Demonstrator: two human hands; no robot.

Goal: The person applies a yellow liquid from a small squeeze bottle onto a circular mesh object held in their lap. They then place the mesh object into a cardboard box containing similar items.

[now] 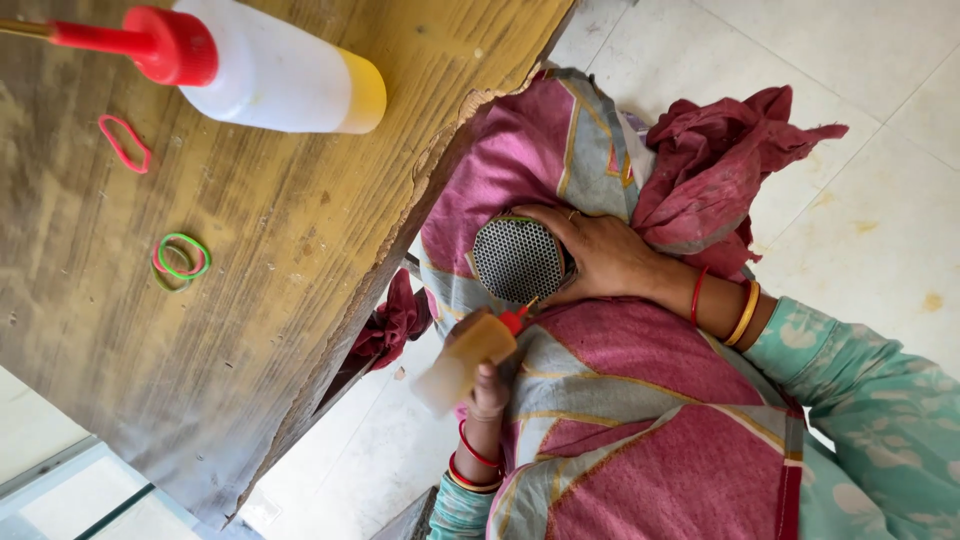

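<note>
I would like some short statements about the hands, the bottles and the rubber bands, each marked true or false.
1. One hand holds a round perforated metal piece. True.
2. The other hand holds a small bottle with a blue tip. False: the small bottle has a red tip.
3. The big bottle on the wooden table lies on its side. True.
4. All the rubber bands are in one pile. False: a red band lies apart from the green and red bands.
</note>
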